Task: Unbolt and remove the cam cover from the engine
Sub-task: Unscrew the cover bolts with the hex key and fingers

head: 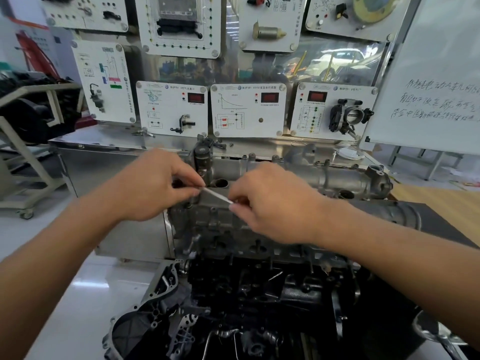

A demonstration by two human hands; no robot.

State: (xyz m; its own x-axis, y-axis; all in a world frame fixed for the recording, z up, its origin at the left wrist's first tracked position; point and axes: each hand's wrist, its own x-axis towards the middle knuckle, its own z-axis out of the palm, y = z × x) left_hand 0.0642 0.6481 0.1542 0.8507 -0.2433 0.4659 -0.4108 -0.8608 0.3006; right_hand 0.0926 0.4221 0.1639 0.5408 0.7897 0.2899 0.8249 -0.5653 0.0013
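Observation:
The engine (259, 289) stands in front of me with its grey metal cam cover (298, 175) on top, running left to right. My left hand (155, 185) and my right hand (270, 203) hover over the cover's left end. Between them they hold a thin shiny metal rod (217, 195), slanted down to the right. My left fingertips pinch its upper end and my right fingertips pinch its lower end. A round open hole (220, 182) in the cover lies just behind the rod. I cannot tell whether the rod is a tool or a bolt.
A display board (249, 110) with sensor panels and a throttle body (349, 115) rises right behind the engine. A whiteboard (436, 81) with handwriting stands at the right. A metal cabinet (117, 183) sits to the left, and a frame cart (23, 152) further left.

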